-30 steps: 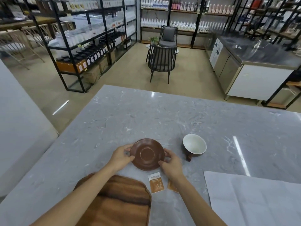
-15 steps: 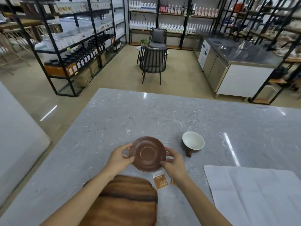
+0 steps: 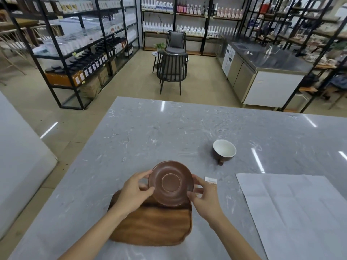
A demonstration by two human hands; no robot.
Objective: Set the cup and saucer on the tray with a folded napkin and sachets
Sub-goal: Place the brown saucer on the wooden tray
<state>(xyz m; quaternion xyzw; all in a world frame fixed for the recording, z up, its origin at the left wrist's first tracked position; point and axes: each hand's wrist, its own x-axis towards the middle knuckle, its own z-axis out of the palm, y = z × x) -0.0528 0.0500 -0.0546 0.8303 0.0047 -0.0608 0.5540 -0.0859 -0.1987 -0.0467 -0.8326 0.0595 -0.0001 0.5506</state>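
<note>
A round brown saucer (image 3: 171, 183) is held by its rim between both hands, over the far edge of the wooden tray (image 3: 152, 226). My left hand (image 3: 134, 192) grips its left side and my right hand (image 3: 204, 197) grips its right side. A brown cup with a white inside (image 3: 224, 150) stands on the grey marble table (image 3: 150, 132), further away to the right. A sachet (image 3: 210, 180) peeks out just beyond my right hand, mostly hidden. A large unfolded white napkin (image 3: 300, 212) lies flat at the right.
The table's left edge drops to the floor. Beyond the table stand a dark chair (image 3: 172, 71), black shelving racks (image 3: 78, 53) with bottles and jars, and a steel counter (image 3: 262, 72) at the right.
Both hands have carried the saucer toward me, from the bare table beyond the sachets to above the tray's far edge. The view has shifted, so the tray shows more fully.
</note>
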